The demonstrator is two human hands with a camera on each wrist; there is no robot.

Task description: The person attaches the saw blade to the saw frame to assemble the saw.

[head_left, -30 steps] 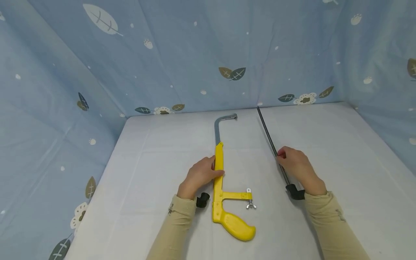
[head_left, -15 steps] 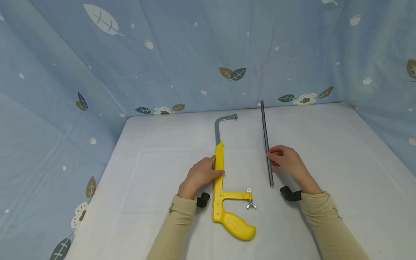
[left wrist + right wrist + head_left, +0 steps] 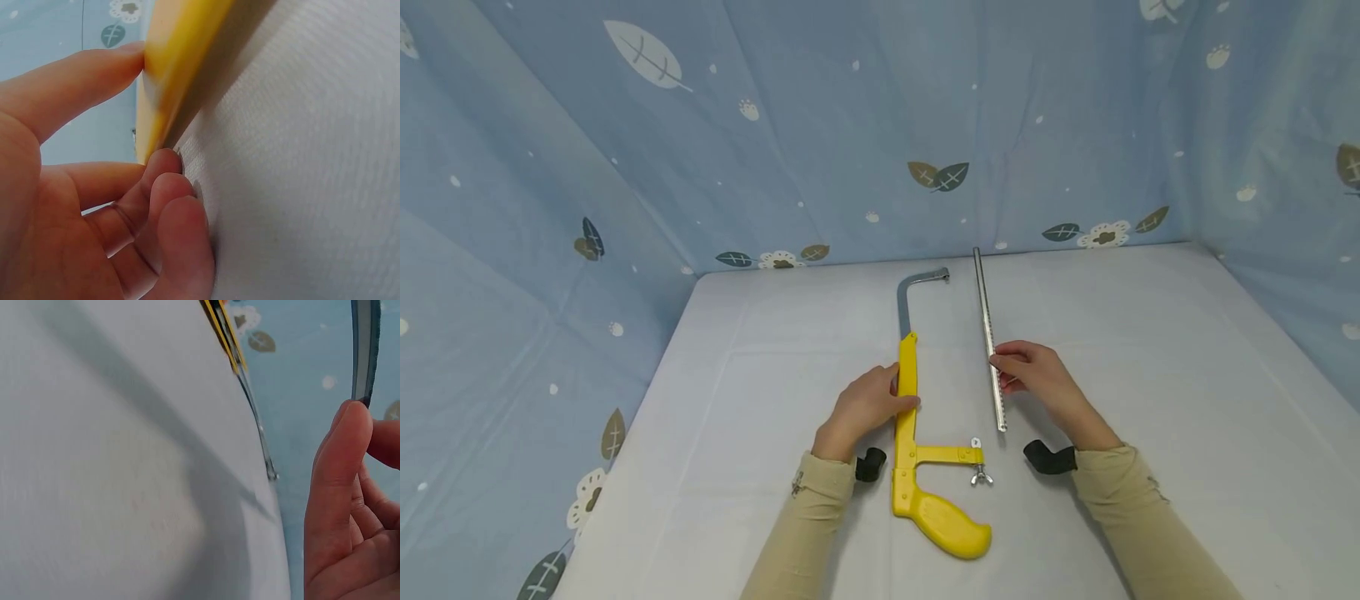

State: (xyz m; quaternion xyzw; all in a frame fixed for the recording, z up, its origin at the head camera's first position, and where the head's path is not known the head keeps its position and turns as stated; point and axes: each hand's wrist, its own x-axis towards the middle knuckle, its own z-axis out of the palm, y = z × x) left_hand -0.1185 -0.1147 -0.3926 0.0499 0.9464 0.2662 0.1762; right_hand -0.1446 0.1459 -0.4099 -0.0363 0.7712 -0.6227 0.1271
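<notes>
A yellow hacksaw frame [image 3: 907, 367] with a grey hooked far end and a wing nut [image 3: 981, 475] lies on the white table, its handle [image 3: 951, 527] toward me. My left hand [image 3: 867, 403] grips the frame's long bar, thumb on one side and fingers on the other. In the left wrist view the yellow bar [image 3: 181, 69] sits between thumb and fingertips. My right hand [image 3: 1037, 373] pinches a thin hacksaw blade [image 3: 987, 321] between thumb and fingers, right of the frame. Its toothed edge faces right. The right wrist view shows the blade [image 3: 365, 350] raised, its shadow on the cloth.
A white cloth covers the table [image 3: 775, 400]. Blue leaf-patterned fabric [image 3: 820, 133] hangs behind and at both sides, meeting the table's far edge. Black camera pieces sit at the left cuff [image 3: 871, 465] and right cuff [image 3: 1051, 457].
My right hand has moved left with the blade, bringing it nearer the frame and turning its bright flat face up. My left hand and the hacksaw frame have stayed in place.
</notes>
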